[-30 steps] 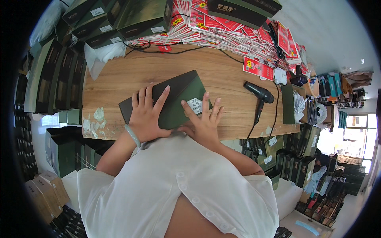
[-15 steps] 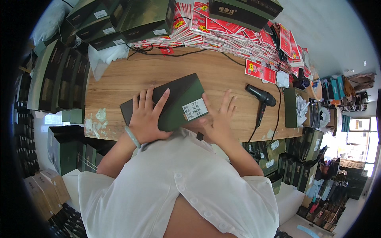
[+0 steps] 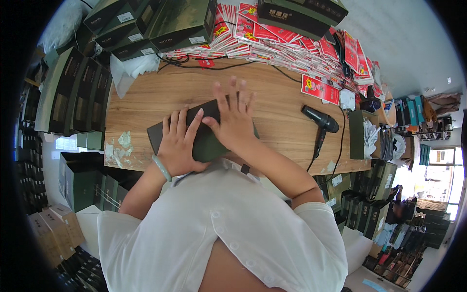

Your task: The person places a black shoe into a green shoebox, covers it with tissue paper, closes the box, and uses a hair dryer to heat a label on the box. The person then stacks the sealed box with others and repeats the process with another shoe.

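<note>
A dark green shoebox rests at a slant on the wooden table in front of me. My left hand lies on its left part, fingers stretched and apart, the thumb toward the near edge. Over the box's right part is my right hand, its fingers spread and pointing away from me past the far edge. It looks flat against the lid or just above it; I cannot tell which. My right hand and forearm cover the box's right end and its white label.
A black hair dryer lies to the right on the table, its cord trailing nearby. Red printed packets are heaped along the back. Stacked shoeboxes stand at the back left, more boxes at the left edge. An opened box holds crumpled paper.
My right hand has swung left and away from me, from beside the box's right end to over its lid, covering the label. My left hand and the box have barely moved.
</note>
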Motion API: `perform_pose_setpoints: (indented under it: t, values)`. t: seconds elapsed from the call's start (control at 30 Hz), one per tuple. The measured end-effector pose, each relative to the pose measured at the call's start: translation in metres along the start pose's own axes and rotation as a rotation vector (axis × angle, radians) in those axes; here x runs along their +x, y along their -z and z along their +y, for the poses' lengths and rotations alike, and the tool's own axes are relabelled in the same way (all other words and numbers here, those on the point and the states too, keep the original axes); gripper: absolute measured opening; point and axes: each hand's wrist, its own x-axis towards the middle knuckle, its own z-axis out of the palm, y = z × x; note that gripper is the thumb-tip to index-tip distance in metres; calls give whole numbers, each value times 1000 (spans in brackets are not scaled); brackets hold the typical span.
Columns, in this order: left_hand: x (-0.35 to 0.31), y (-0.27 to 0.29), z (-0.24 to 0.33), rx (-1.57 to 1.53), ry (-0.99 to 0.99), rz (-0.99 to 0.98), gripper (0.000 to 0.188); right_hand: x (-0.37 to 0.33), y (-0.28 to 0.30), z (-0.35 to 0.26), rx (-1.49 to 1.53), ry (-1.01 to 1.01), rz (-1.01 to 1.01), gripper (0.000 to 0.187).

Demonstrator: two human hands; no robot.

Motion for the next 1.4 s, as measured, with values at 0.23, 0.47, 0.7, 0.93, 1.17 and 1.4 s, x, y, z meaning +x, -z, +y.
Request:
perform_pose_setpoints:
  t: [0.23, 0.47, 0.7, 0.93, 1.17, 1.4]
  values:
    - [3, 3, -1, -42, 5, -5, 126, 3, 5, 16, 36, -53, -36, 92]
    - [2, 4, 2, -32, 13, 5, 126, -15, 22, 70, 654, -216, -261, 107]
    - [8, 6, 4, 14, 6, -2, 125, -18, 36, 35, 650, -211, -276, 119]
    - [13, 8, 2, -1, -4, 37, 120, -18, 28, 32, 602, -178, -117, 103]
    - [9, 10, 17, 23, 19, 45, 118, -36, 0, 71, 1333, -384, -142, 67]
    - [3, 11, 17, 22, 31, 22, 120, -53, 15, 65, 1167, -293, -231, 69]
